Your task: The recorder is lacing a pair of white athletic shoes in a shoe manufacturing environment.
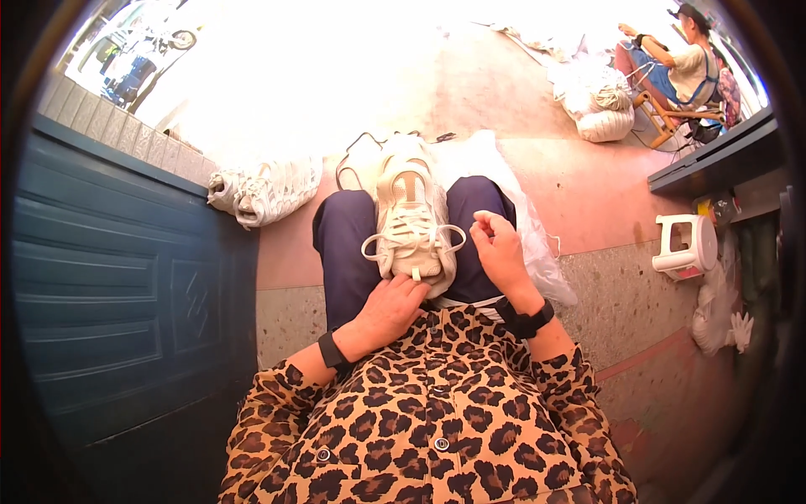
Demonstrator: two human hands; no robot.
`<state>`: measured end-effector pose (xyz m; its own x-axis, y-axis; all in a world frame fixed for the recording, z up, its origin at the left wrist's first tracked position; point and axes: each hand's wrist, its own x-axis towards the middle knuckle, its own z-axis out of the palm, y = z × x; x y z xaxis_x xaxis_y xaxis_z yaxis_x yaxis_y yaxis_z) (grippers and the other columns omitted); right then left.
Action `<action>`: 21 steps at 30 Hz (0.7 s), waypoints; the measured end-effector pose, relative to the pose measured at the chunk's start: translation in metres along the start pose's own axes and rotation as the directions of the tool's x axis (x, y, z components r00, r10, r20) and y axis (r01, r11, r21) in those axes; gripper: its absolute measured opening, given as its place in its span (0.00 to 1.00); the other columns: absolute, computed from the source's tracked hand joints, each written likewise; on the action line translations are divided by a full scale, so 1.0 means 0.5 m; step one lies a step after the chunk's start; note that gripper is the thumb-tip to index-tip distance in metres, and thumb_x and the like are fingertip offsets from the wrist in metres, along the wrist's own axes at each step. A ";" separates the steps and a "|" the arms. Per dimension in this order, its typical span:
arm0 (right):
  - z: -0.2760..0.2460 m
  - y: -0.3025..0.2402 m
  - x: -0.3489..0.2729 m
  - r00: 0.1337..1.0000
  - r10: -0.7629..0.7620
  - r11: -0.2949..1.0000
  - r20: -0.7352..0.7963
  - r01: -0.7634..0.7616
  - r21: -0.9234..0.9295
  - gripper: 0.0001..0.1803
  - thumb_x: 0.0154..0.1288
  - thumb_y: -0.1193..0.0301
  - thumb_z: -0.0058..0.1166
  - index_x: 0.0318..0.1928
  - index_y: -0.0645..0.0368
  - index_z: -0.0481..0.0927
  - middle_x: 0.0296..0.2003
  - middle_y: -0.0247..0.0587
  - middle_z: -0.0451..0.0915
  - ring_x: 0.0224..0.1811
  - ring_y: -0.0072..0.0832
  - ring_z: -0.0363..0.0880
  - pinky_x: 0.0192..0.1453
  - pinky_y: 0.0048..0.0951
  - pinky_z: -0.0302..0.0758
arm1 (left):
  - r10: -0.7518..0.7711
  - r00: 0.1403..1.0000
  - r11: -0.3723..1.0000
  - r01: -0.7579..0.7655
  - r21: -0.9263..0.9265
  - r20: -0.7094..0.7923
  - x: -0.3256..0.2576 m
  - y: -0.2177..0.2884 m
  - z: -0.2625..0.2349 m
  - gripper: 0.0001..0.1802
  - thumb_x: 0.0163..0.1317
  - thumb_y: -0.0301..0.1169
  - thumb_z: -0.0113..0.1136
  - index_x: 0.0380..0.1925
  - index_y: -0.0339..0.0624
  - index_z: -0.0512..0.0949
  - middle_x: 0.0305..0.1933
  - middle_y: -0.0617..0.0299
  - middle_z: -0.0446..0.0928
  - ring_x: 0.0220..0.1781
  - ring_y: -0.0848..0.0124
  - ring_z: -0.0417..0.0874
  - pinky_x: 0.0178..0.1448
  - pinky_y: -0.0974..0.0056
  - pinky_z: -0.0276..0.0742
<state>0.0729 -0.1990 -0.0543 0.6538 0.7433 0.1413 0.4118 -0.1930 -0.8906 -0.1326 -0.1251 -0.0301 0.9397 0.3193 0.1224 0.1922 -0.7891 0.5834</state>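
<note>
A cream sneaker (410,220) lies lengthwise across my lap between my dark-trousered thighs. Its pale laces are tied in a bow, with a loop sticking out at each side, and a small white tab (416,275) shows at the end closest to me. My left hand (393,309) is at that near end, its bent fingers closed on the shoe's edge. Above my right thigh, clear of the shoe, my right hand (498,250) is raised with fingers curled and thumb drawn in. Whether anything small is pinched there cannot be made out.
Several white shoes (273,191) lie on the floor beside a blue panelled door (126,260). Thin white plastic (537,252) spreads by my right leg. At right stands a white stool (687,245). Farther off, a person (690,71) sits near a white sack (600,113).
</note>
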 end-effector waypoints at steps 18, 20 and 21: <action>0.049 -0.016 -0.012 0.918 0.240 0.966 0.314 -0.195 -0.170 0.39 0.52 0.55 0.58 0.56 0.71 0.60 0.38 0.63 0.76 0.41 0.51 0.77 0.45 0.41 0.73 | -0.477 0.843 0.628 0.128 -0.768 -0.249 0.010 -0.003 -0.230 0.16 0.63 0.23 0.51 0.51 0.34 0.67 0.42 0.60 0.75 0.39 0.75 0.75 0.41 0.70 0.73; 0.044 -0.007 -0.009 0.912 0.175 0.969 0.371 -0.094 -0.227 0.33 0.55 0.61 0.54 0.54 0.72 0.60 0.34 0.60 0.77 0.39 0.53 0.77 0.42 0.43 0.73 | -0.486 0.838 0.627 0.136 -0.767 -0.248 -0.003 -0.001 -0.218 0.15 0.63 0.23 0.52 0.50 0.34 0.67 0.41 0.61 0.75 0.38 0.76 0.74 0.40 0.70 0.72; 0.041 -0.007 -0.011 0.924 0.137 0.964 0.356 -0.043 -0.261 0.28 0.57 0.64 0.51 0.52 0.70 0.62 0.31 0.62 0.77 0.37 0.53 0.77 0.39 0.45 0.73 | -0.517 0.817 0.613 0.147 -0.776 -0.254 -0.009 -0.003 -0.212 0.15 0.63 0.23 0.51 0.50 0.34 0.67 0.41 0.61 0.75 0.38 0.76 0.74 0.40 0.70 0.72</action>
<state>0.0549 -0.1892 -0.0609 0.4351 0.8885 -0.1455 0.5347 -0.3850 -0.7522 -0.1671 -0.0696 0.0534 0.5965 0.8026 0.0024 0.0361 -0.0299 0.9989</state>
